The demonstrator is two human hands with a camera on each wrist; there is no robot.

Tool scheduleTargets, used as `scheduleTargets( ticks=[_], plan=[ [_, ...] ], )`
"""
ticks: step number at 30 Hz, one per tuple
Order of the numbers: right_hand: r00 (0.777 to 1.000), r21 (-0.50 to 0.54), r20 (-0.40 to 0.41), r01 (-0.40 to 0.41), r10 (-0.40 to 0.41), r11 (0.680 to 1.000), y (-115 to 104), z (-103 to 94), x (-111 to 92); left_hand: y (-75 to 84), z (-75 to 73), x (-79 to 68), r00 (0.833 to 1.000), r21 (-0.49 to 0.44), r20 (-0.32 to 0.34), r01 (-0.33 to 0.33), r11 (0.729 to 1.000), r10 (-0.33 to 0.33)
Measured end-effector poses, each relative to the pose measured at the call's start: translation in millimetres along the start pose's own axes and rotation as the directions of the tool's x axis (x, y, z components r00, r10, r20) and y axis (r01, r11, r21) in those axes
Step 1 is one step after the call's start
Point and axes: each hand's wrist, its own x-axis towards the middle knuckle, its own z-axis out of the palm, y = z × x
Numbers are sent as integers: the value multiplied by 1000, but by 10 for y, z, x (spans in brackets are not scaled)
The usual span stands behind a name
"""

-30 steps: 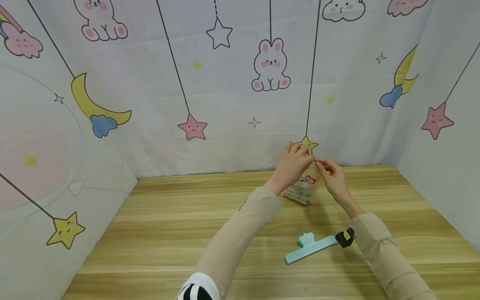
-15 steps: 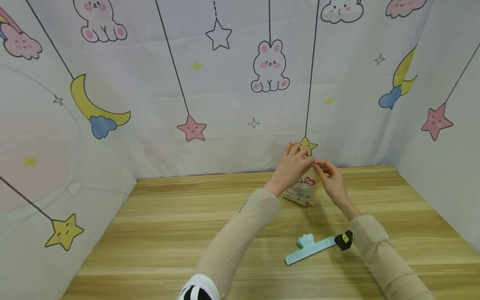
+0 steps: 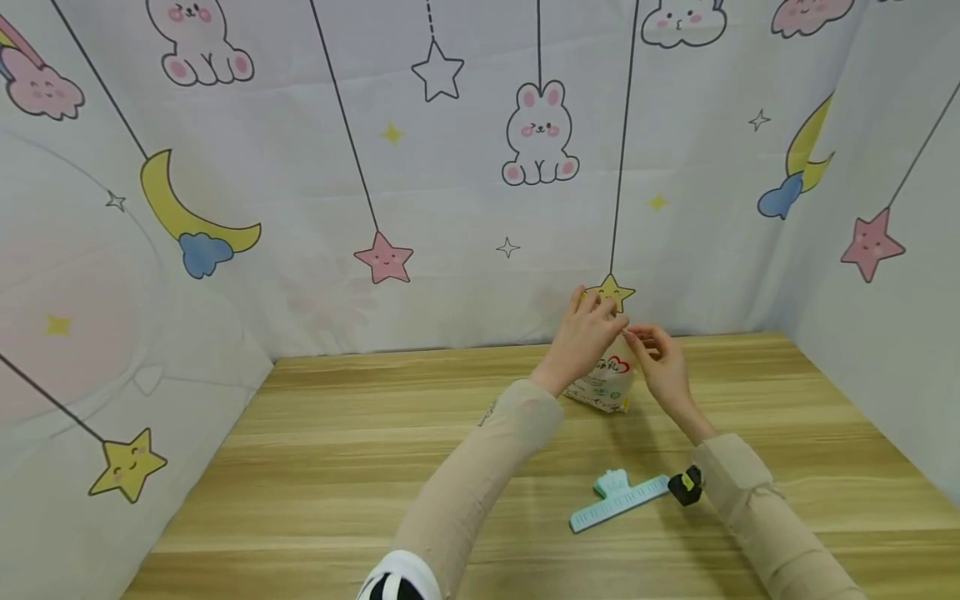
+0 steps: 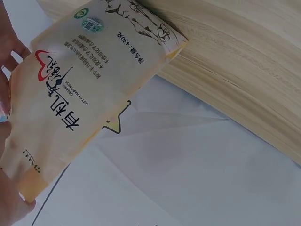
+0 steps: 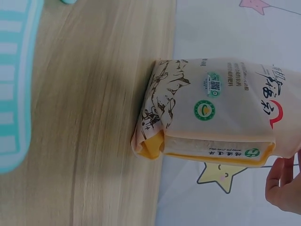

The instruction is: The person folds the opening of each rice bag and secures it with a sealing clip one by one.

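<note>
A beige food bag (image 3: 602, 390) with dark characters and a red heart outline stands upright at the back of the table. At its upper left, my left hand (image 3: 583, 337) grips the top, with the thumb on the printed front in the left wrist view. My right hand (image 3: 664, 364) pinches the upper right edge, its fingertips close to those of the left. The right wrist view shows the orange-trimmed side of the bag (image 5: 216, 108) with my right hand (image 5: 286, 184) at the upper end. Part of the bag's top is hidden behind the hands.
A light teal bag clip (image 3: 618, 502) with a ridged bar lies on the wooden table (image 3: 390, 467) in front of the bag. A small black device (image 3: 685, 485) sits at the right cuff. Behind hangs a white curtain (image 3: 450, 308) printed with stars and rabbits.
Both hands stay at the top of the bag. The right fingertips have shifted slightly down and left toward the left hand. The clip lies where it was.
</note>
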Motion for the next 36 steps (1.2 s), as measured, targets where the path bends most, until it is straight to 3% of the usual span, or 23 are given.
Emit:
scheduleTargets(
  ticks=[6, 11, 21, 29, 36],
  plan=[
    [999, -42, -29, 28, -30, 999, -254, 25, -89, 22, -16, 5, 1000, 15, 23, 20, 1000, -20],
    [998, -62, -50, 39, -42, 997, -299, 44, -104, 29, -17, 8, 999, 22, 26, 30, 999, -30],
    [995, -113, -50, 86, -92, 990, 98, 31, -26, 2, -10, 17, 999, 13, 33, 19, 1000, -19],
    [967, -226, -25, 241, -253, 944, 153, -5, -37, 4, -12, 23, 998, 8, 58, 5, 1000, -6],
    [954, -265, -2, 290, -301, 920, 155, -20, -55, -3, -22, 18, 998, 9, 60, 17, 1000, -17]
  ],
)
